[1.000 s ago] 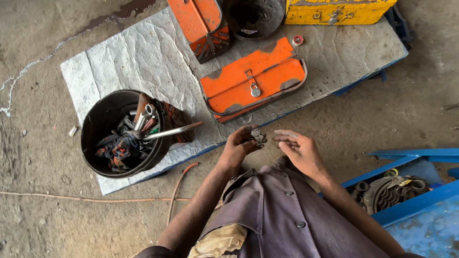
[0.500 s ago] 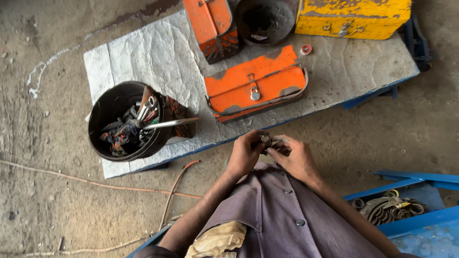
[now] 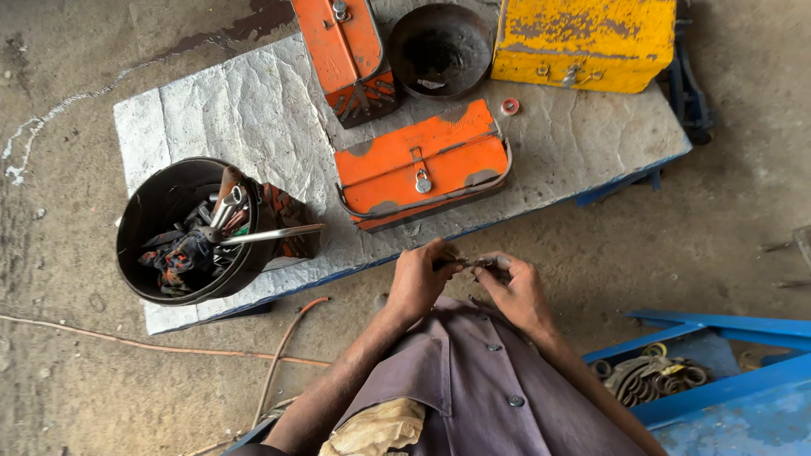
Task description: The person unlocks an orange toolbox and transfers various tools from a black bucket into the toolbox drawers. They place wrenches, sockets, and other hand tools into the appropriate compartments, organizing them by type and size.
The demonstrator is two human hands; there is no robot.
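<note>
Dark metal, small and hard to make out, is pinched between both hands just in front of the person's chest, near the front edge of the low tabletop [image 3: 253, 93]. The left hand [image 3: 420, 281] comes in from a bent forearm, fingers curled and its grip pressed together on one end of the small metal part [image 3: 475, 263]. The right hand [image 3: 517, 291] meets it from the other side, fingers bent over the part, its grip pinching the far end. Just beyond the hands lies an orange toolbox [image 3: 422, 165] with a padlock. To the left stands a black bucket [image 3: 148, 215] of tools, and a yellow box [image 3: 583, 38] sits at the far right.
</note>
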